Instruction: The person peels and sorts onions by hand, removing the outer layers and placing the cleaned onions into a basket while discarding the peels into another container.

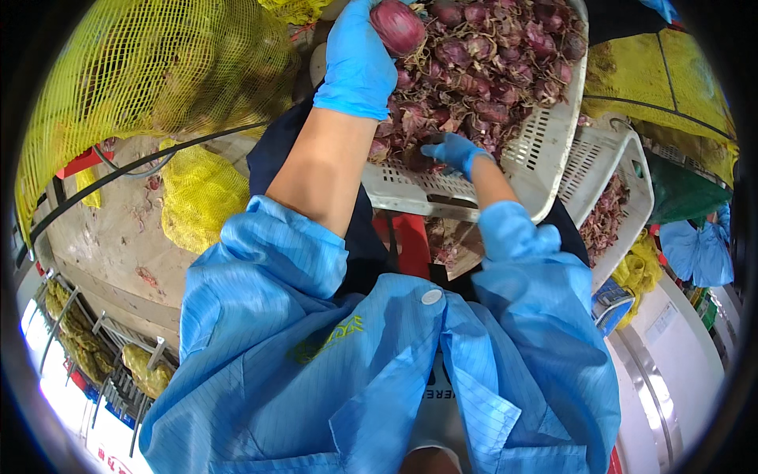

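Note:
My left hand (361, 65), in a blue glove, grips a large red onion (397, 27) above the left side of a white perforated plastic crate (551, 154). Many small red onions (491, 65) with dry roots and loose skins fill much of this crate. Low in the crate, near its front wall, my right hand (453, 151), also gloved in blue, has its fingers at a dark red onion (416, 159). Whether those fingers hold it is not plain.
A yellow mesh sack (177, 71) bulges at the upper left; an emptier yellow mesh bag (204, 198) lies on the floor below. Another white crate (622, 237) with onion skins stands at the right, beneath more yellow netting (651, 74). A person's blue sleeve (699, 249) shows at far right.

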A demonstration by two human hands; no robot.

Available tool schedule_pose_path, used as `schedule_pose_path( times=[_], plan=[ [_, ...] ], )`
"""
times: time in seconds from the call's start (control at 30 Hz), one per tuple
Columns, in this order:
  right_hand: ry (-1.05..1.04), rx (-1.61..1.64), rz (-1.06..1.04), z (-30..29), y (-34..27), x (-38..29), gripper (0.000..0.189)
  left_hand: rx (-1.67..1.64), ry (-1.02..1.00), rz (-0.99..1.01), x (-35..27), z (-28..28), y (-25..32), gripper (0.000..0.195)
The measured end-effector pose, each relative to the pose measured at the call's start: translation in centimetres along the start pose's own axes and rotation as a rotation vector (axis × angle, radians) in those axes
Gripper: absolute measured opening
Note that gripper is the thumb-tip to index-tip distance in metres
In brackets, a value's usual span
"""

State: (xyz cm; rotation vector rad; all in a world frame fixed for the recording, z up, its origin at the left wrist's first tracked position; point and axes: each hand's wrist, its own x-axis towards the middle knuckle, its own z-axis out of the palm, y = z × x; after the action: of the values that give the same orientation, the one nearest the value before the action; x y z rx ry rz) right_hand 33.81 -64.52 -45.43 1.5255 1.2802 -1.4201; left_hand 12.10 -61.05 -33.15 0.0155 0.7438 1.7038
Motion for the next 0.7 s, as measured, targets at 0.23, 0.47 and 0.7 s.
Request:
schedule_pose_path(
  times=[0.23, 0.47, 0.7],
  plan=[
    [0.154, -0.371, 0.138, 4.0, -3.4, 0.6, 0.073, 0.010, 0.062, 0.037, -0.2, 0.8, 0.2, 0.024],
    [-0.138, 0.901, -0.161, 2.7, 3.1, 0.5, 0.033, -0.033, 0.007, 0.032, 0.1, -0.2, 0.3, 0.027],
    [-0.458, 1.371, -0.959, 0.8, 2.3, -12.3, 0.079, 0.115, -0.139, -0.086, -0.6, 0.5, 0.1, 0.033]
  ],
)
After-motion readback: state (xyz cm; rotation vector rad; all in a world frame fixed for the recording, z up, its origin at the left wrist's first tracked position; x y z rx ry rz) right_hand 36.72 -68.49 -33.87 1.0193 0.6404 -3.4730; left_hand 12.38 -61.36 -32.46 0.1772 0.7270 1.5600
